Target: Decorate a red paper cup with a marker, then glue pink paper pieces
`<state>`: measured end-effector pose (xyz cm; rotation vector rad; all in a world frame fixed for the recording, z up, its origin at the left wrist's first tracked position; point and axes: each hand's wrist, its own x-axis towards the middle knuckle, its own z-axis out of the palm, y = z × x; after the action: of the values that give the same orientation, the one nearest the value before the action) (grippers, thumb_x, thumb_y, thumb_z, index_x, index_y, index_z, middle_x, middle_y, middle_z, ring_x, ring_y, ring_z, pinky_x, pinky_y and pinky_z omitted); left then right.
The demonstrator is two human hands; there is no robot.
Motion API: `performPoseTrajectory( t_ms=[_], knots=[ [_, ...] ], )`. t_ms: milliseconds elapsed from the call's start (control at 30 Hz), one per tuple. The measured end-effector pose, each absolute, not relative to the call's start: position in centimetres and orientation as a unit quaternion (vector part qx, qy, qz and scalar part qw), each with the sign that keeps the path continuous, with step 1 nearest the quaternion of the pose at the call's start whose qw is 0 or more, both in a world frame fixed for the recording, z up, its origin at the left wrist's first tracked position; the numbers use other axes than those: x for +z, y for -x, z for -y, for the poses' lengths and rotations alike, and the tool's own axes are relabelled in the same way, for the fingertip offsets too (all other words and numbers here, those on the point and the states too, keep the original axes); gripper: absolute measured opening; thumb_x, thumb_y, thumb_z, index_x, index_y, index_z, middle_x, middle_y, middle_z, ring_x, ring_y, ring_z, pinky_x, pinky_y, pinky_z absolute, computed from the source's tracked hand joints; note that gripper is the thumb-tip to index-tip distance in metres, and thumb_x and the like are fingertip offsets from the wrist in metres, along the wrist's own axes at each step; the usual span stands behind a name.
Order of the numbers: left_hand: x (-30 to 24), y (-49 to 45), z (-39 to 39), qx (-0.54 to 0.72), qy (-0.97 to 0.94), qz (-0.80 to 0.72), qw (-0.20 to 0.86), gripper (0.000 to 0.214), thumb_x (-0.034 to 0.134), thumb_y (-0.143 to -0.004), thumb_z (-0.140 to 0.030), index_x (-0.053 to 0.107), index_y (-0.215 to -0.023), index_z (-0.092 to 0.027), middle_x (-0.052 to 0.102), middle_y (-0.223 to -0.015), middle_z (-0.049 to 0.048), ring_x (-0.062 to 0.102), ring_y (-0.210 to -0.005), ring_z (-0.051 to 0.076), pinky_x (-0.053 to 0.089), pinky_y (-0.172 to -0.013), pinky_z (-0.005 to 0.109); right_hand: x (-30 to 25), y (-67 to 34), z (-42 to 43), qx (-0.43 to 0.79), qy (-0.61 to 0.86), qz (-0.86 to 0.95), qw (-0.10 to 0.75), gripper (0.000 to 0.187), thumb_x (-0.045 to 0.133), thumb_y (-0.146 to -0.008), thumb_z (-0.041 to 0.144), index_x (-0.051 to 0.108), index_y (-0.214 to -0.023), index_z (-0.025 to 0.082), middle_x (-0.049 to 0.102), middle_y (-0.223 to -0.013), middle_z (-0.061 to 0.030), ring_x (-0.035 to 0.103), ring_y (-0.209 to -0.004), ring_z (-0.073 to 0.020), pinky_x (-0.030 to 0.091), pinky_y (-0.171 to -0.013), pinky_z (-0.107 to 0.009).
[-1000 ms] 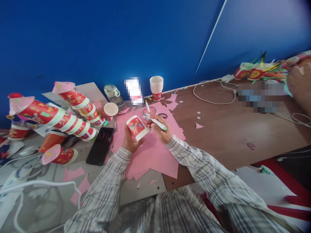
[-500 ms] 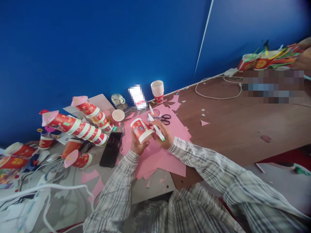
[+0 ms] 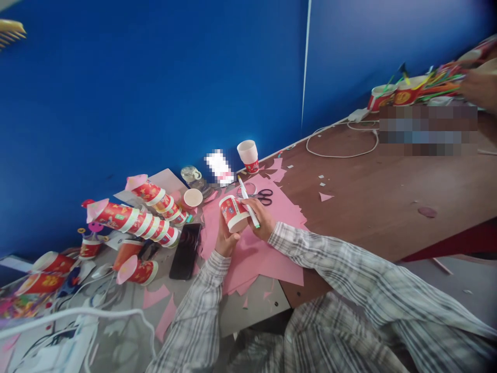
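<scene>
My left hand (image 3: 224, 239) is closed around a red and white paper cup (image 3: 233, 212), held tilted above a spread of pink paper sheets (image 3: 267, 254). My right hand (image 3: 261, 221) grips a white marker with a green cap (image 3: 249, 206), its shaft lying against the cup's side. Black scissors (image 3: 264, 196) lie on the pink paper just beyond my hands. Both forearms wear a plaid shirt.
Stacks of red paper cups with pink cone tops (image 3: 134, 217) lie at the left beside a black phone (image 3: 185, 250). An upright white cup (image 3: 248, 156) and a glass jar (image 3: 193, 176) stand by the blue wall. White cables (image 3: 337, 140), another person's hand (image 3: 479, 88) and cups with coloured sticks (image 3: 404, 93) sit far right.
The view has swung left and up, shifting everything right in the picture. My hands have kept the cup and marker; the cup has tipped more upright and the marker has turned steeper against it.
</scene>
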<state>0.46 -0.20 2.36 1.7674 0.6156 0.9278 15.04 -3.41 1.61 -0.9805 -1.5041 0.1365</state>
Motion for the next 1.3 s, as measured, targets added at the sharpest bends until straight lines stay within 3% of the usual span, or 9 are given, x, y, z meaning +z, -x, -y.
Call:
performPoseTrajectory(
  t_ms=[133,300,467,600,767,933,1133,1233,1300],
  knots=[
    [3.9,-1.3,1.1,0.349,-0.678,-0.250,0.596,0.101,0.044,-0.048,-0.081,0.013,-0.131,-0.035,0.031,-0.137,0.0117,0.044,-0.115,0.034,0.046,-0.083,0.052,1.1,-15.0,3.0,0.037,0.456,0.654,0.602,0.059,0.043,-0.071,0.010,0.030,-0.126,0.027,0.052,-0.118,-0.0106,0.051,-0.111,-0.0285,0.049,-0.089,-0.048],
    [3.5,-1.9,1.6,0.371,-0.652,-0.267,0.605,0.093,0.035,-0.053,-0.081,0.017,-0.131,-0.033,0.039,-0.131,0.0137,0.048,-0.111,0.033,0.048,-0.080,0.050,1.0,-15.1,3.2,0.029,0.473,0.671,0.571,0.061,0.044,-0.071,0.013,0.028,-0.129,0.021,0.047,-0.120,-0.0144,0.049,-0.113,-0.0306,0.051,-0.085,-0.046],
    [2.4,-2.2,2.0,0.374,-0.649,-0.286,0.598,0.089,0.037,-0.055,-0.079,0.019,-0.130,-0.033,0.042,-0.128,0.0133,0.049,-0.109,0.033,0.049,-0.077,0.050,0.9,-15.0,3.3,0.019,0.500,0.685,0.530,0.065,0.047,-0.069,0.014,0.027,-0.130,0.025,0.044,-0.126,-0.0144,0.055,-0.103,-0.0315,0.052,-0.080,-0.045],
    [2.2,-2.3,1.8,0.381,-0.659,-0.294,0.579,0.089,0.031,-0.058,-0.080,0.020,-0.130,-0.029,0.044,-0.126,0.0150,0.047,-0.111,0.033,0.050,-0.076,0.049,0.7,-14.5,3.3,0.018,0.452,0.700,0.553,0.064,0.046,-0.070,0.014,0.026,-0.130,0.024,0.045,-0.126,-0.0149,0.052,-0.110,-0.0315,0.052,-0.083,-0.045],
    [1.6,-1.7,1.1,0.406,-0.572,-0.309,0.642,0.089,0.044,-0.053,-0.078,0.032,-0.126,-0.028,0.045,-0.125,0.0135,0.048,-0.108,0.035,0.051,-0.072,0.047,0.4,-14.2,3.2,0.035,0.424,0.713,0.557,0.060,0.045,-0.073,0.012,0.028,-0.129,0.018,0.046,-0.126,-0.0174,0.043,-0.121,-0.0299,0.046,-0.093,-0.046],
    [0.8,-0.8,0.2,0.432,-0.465,-0.303,0.711,0.085,0.061,-0.051,-0.067,0.039,-0.121,-0.026,0.049,-0.121,0.0130,0.051,-0.103,0.032,0.051,-0.071,0.041,0.2,-14.1,3.3,0.066,0.422,0.716,0.552,0.059,0.047,-0.072,0.012,0.029,-0.129,0.017,0.047,-0.124,-0.0182,0.048,-0.117,-0.0297,0.050,-0.088,-0.045],
    [0.5,-0.4,-0.6,0.453,-0.406,-0.358,0.708,0.076,0.068,-0.049,-0.059,0.045,-0.114,-0.026,0.057,-0.108,0.0118,0.058,-0.085,0.025,0.051,-0.064,0.037,0.8,-14.3,3.8,0.084,0.424,0.709,0.558,0.055,0.046,-0.075,0.011,0.031,-0.127,0.019,0.051,-0.121,-0.0150,0.048,-0.115,-0.0275,0.048,-0.090,-0.044],
    [0.6,-0.3,-0.7,0.461,-0.395,-0.383,0.696,0.076,0.070,-0.049,-0.056,0.043,-0.114,-0.027,0.059,-0.099,0.0094,0.059,-0.078,0.023,0.050,-0.059,0.035,1.4,-14.7,3.9,0.112,0.425,0.662,0.607,0.040,0.046,-0.080,0.017,0.039,-0.120,0.020,0.058,-0.111,-0.0116,0.055,-0.105,-0.0243,0.047,-0.089,-0.044],
    [0.6,-0.2,-0.8,0.463,-0.391,-0.392,0.692,0.078,0.070,-0.048,-0.057,0.042,-0.114,-0.027,0.060,-0.092,0.0082,0.059,-0.073,0.022,0.049,-0.055,0.033,1.9,-15.0,4.0,0.177,0.407,0.615,0.652,0.029,0.043,-0.083,0.022,0.045,-0.112,0.019,0.063,-0.092,-0.0081,0.060,-0.084,-0.0195,0.051,-0.079,-0.040]
  ],
)
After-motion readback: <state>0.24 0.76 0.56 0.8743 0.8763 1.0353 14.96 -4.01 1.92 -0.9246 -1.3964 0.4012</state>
